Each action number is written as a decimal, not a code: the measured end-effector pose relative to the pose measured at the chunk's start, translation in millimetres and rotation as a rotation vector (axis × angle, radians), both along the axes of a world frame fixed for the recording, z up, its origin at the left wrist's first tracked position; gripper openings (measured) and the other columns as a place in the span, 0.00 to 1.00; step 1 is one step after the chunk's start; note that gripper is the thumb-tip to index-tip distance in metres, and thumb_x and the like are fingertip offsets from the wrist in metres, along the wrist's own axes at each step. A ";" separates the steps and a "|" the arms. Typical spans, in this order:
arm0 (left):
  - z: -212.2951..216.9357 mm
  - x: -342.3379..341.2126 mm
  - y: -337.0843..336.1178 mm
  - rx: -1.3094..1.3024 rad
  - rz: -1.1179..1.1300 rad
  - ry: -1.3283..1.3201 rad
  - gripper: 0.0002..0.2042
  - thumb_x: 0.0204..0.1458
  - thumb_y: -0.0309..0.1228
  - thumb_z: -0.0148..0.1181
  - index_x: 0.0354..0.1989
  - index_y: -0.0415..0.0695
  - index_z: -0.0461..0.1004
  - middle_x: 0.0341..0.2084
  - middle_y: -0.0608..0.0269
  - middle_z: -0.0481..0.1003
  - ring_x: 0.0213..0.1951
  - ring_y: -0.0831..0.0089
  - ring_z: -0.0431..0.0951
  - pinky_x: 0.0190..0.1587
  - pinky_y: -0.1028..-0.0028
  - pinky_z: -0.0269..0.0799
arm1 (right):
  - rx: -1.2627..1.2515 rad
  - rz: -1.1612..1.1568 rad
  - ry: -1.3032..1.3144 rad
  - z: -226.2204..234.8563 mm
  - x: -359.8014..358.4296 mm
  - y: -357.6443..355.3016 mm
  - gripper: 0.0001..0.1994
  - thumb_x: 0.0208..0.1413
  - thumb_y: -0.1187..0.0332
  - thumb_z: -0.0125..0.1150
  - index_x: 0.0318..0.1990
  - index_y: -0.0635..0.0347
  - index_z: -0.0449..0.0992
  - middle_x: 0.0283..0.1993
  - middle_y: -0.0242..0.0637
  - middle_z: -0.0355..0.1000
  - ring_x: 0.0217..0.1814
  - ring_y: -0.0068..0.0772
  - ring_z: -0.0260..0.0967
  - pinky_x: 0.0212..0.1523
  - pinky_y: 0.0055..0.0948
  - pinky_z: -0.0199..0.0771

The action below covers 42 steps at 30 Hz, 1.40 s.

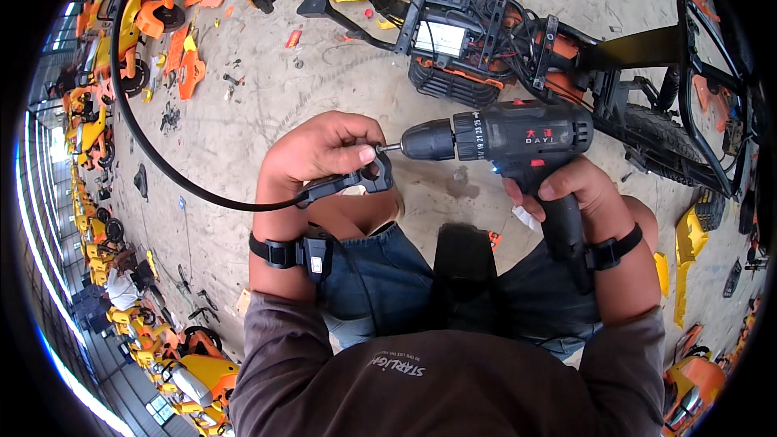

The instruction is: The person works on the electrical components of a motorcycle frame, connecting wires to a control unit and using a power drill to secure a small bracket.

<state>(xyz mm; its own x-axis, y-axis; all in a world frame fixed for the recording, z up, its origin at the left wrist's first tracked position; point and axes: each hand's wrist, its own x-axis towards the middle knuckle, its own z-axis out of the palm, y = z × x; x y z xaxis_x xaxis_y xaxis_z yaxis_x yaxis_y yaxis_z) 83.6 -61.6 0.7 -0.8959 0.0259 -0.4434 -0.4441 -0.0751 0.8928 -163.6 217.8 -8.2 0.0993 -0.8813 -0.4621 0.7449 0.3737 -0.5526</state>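
Note:
My right hand (pixel 589 188) grips the handle of a black cordless drill (pixel 530 131), held level with its chuck pointing left. A small light glows under the drill's body. From the chuck a short metal bit (pixel 392 147) reaches to my left thumb and fingertips. My left hand (pixel 328 147) is closed on a black lever bracket (pixel 377 180) with a rounded clamp opening. The bit's tip meets the bracket by the thumb, where my fingers partly hide it; whether a screw sits there I cannot tell. A black cable (pixel 190 186) runs from the bracket, looping up and left.
Ahead stands a stripped motorbike frame (pixel 477 40) with exposed wiring and a wheel (pixel 668 137). Orange and yellow body panels (pixel 191 73) lie about the concrete floor (pixel 340 73). Rows of yellow motorbikes (pixel 194 380) line the left side. A yellow panel (pixel 688 263) lies at right.

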 end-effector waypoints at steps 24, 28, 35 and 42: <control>10.6 13.0 4.2 0.005 0.069 0.008 0.11 0.61 0.33 0.60 0.39 0.35 0.74 0.28 0.67 0.77 0.32 0.80 0.75 0.37 0.77 0.72 | -0.013 0.006 0.030 1.8 12.5 -0.6 0.30 0.33 0.68 0.66 0.51 0.69 0.75 0.35 0.51 0.77 0.22 0.34 0.71 0.25 0.30 0.74; 8.0 12.8 3.2 -0.025 0.076 0.019 0.11 0.61 0.33 0.60 0.40 0.35 0.75 0.29 0.66 0.78 0.32 0.80 0.76 0.36 0.78 0.72 | -0.073 -0.012 0.034 4.2 14.0 -2.9 0.31 0.34 0.67 0.66 0.53 0.69 0.74 0.37 0.53 0.77 0.22 0.34 0.71 0.25 0.29 0.73; 16.1 13.1 2.2 0.053 0.107 -0.039 0.10 0.60 0.32 0.61 0.41 0.36 0.75 0.28 0.66 0.78 0.30 0.82 0.76 0.31 0.80 0.72 | -0.090 -0.063 0.054 26.9 13.1 -2.8 0.34 0.34 0.67 0.64 0.56 0.71 0.72 0.40 0.57 0.78 0.20 0.34 0.69 0.23 0.28 0.71; 14.7 13.8 4.2 0.078 0.151 0.034 0.10 0.60 0.33 0.60 0.41 0.38 0.76 0.28 0.64 0.78 0.22 0.83 0.74 0.17 0.82 0.69 | -0.215 -0.305 0.216 34.3 6.8 -3.8 0.32 0.37 0.65 0.63 0.55 0.69 0.73 0.38 0.53 0.77 0.22 0.32 0.69 0.25 0.27 0.71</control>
<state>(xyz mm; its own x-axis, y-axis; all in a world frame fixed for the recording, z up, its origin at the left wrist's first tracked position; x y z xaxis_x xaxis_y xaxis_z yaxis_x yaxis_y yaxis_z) 97.5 -57.4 15.4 -0.9066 -0.0769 -0.4149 -0.3923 -0.2081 0.8960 -156.8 214.0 26.1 -0.2599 -0.9337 -0.2463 0.6618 0.0135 -0.7495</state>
